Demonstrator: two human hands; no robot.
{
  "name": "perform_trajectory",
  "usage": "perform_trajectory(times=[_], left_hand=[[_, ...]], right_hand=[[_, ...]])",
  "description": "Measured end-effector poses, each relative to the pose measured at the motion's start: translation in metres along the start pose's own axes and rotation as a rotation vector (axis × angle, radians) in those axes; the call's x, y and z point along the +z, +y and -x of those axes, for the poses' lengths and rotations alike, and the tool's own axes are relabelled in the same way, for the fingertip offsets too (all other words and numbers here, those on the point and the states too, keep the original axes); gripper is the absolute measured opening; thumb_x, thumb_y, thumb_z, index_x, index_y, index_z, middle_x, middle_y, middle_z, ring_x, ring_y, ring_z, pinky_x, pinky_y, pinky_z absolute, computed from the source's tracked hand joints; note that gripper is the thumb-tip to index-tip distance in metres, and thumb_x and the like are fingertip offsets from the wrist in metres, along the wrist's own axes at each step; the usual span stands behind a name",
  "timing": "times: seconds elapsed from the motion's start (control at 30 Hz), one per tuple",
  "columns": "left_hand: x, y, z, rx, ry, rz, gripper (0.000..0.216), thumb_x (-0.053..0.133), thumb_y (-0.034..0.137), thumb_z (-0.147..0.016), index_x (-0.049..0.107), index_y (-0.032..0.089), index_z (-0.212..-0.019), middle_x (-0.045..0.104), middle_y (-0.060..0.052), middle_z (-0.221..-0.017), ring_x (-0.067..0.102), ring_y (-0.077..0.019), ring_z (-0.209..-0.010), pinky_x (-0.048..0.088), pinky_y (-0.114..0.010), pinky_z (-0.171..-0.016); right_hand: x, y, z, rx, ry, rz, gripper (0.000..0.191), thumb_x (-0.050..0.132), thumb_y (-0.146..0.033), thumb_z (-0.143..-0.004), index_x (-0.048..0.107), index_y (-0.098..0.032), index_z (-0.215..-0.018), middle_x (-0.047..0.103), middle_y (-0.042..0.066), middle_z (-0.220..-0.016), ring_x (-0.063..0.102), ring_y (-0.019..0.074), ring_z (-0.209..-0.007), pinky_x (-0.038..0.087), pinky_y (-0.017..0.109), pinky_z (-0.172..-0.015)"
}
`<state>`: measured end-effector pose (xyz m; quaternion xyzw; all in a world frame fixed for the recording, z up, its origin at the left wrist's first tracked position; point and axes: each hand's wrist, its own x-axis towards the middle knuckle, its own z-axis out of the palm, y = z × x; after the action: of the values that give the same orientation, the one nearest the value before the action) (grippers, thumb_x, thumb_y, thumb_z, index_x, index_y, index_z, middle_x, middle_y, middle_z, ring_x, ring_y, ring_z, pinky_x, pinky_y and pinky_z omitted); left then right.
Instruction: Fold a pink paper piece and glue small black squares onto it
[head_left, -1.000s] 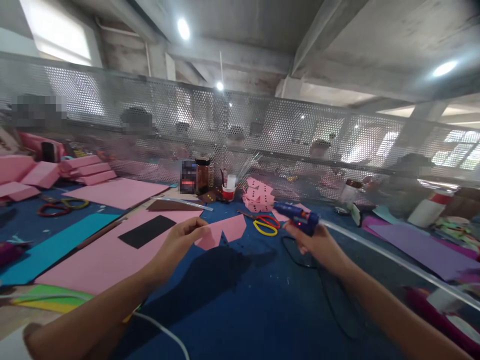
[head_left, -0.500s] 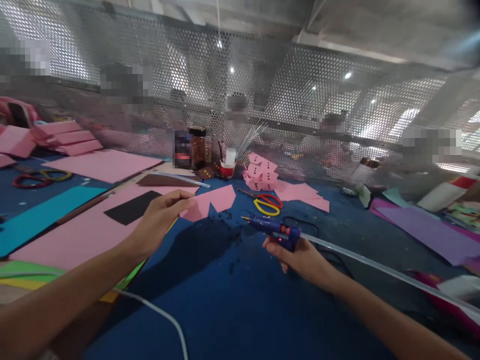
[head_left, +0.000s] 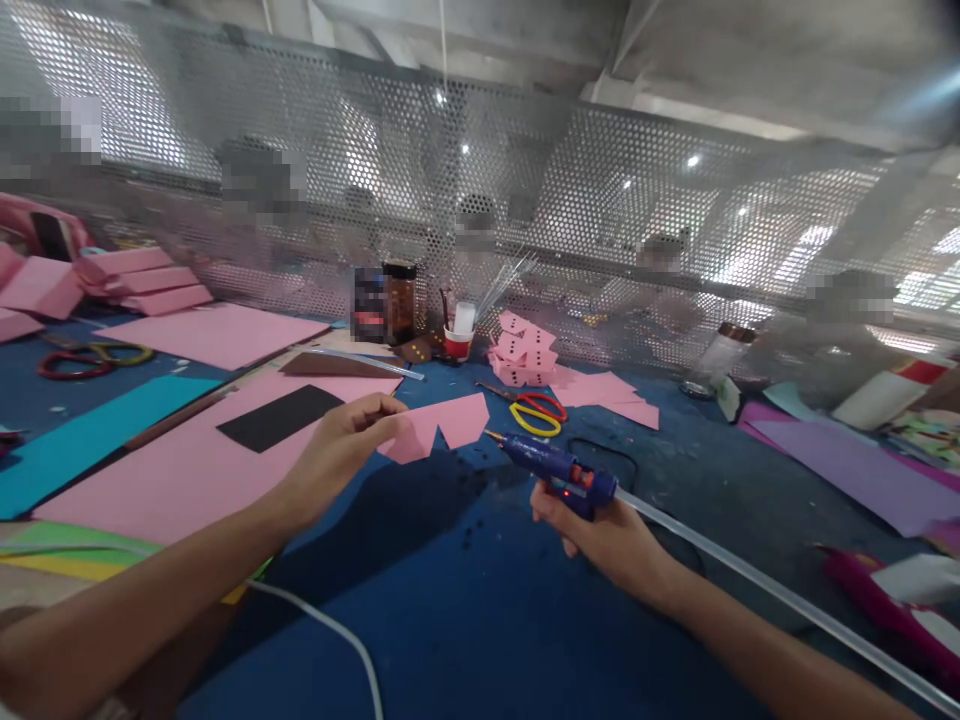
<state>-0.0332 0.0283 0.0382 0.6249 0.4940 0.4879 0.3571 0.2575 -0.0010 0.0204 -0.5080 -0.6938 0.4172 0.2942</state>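
Observation:
Between the thumb and fingers of my left hand (head_left: pixel 352 440) is a notched piece of pink paper (head_left: pixel 442 425), held up above the blue table. My right hand (head_left: pixel 592 525) is wrapped round the handle of a blue hot glue gun (head_left: pixel 551 460) with a small red light. A long clear glue stick (head_left: pixel 750 580) runs out of its back end toward the lower right. The gun's metal tip is at the right end of the pink paper; whether they touch I cannot tell. Just beyond lie scissors (head_left: pixel 536 412) with red and yellow handles.
Folded pink pieces with black dots (head_left: pixel 523 350) and flat pink cut-outs (head_left: pixel 604 388) lie at the back. A red-and-white cup (head_left: pixel 458 345) stands beside a brown jar (head_left: pixel 400 305). Pink sheets (head_left: pixel 217 332) and a black rectangle (head_left: pixel 281 418) are at left. A white cable (head_left: pixel 330 625) crosses the front.
The pink paper has shifted right and slightly down, turning a little in my left hand. The glue gun has moved slightly right, and its tip is now closer to the paper's end.

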Motion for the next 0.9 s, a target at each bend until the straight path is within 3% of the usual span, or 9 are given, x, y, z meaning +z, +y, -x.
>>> perform_trajectory(times=[0.3,0.67,0.9], left_hand=[[0.003,-0.001,0.003,0.043,-0.026,-0.135,0.016,0.052,0.032,-0.084,0.06,0.019,-0.082,0.057,0.001,-0.076,0.048,-0.0154,-0.071,0.034,-0.026,-0.063],[0.002,-0.001,0.001,0.064,-0.004,-0.189,0.016,0.052,0.031,-0.082,0.062,0.019,-0.081,0.059,0.0,-0.075,0.05,-0.0165,-0.07,0.037,-0.025,-0.063],[0.005,0.002,0.008,0.076,-0.03,-0.257,0.022,0.051,0.039,-0.084,0.061,0.019,-0.086,0.061,-0.001,-0.079,0.053,-0.0175,-0.072,0.039,-0.026,-0.064]], right_hand=[[0.004,-0.008,0.009,-0.121,0.055,-0.001,0.029,0.058,-0.049,-0.083,0.057,-0.02,-0.084,0.046,-0.004,-0.063,0.045,0.0087,-0.054,0.037,0.018,-0.045],[0.006,-0.006,0.009,-0.128,0.051,0.011,0.028,0.059,-0.046,-0.083,0.056,-0.019,-0.083,0.044,-0.005,-0.062,0.041,0.0079,-0.053,0.033,0.019,-0.046],[0.004,-0.013,0.008,-0.172,0.066,0.03,0.027,0.06,-0.045,-0.082,0.058,-0.018,-0.084,0.052,-0.001,-0.07,0.046,0.0106,-0.059,0.037,0.021,-0.051]])
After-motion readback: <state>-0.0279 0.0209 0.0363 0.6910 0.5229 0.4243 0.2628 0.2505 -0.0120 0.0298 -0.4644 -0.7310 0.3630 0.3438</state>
